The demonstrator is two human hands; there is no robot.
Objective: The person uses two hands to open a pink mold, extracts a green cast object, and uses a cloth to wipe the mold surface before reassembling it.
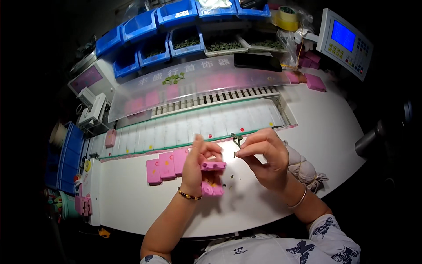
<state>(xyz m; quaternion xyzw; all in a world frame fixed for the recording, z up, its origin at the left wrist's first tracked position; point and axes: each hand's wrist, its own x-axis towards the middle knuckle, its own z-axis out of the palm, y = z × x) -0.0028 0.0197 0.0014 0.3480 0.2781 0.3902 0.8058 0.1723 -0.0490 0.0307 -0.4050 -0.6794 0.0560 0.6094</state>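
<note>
My left hand (192, 170) is wrapped round a pink rubber mould (212, 190), its two halves parted on the side facing my right hand. Yellowish marks show inside the gap. Between the thumb and fingers of my right hand (270, 160) is a small dark green wax piece (236, 139), branched or looped at its top. It is held up just above and right of the mould, apart from it. Tiny dark green crumbs (232, 177) lie on the white table below. Beside my left hand, several more pink moulds (167, 165) lie overlapping in a row.
Beyond my hands runs a long glass-topped strip (176, 130) with rollers behind it under a clear cover (198, 79). Blue bins (185, 39) with green pieces stand at the back. A control panel (344, 42) rises at far right. Bundled white cloth (303, 167) lies beside my right wrist.
</note>
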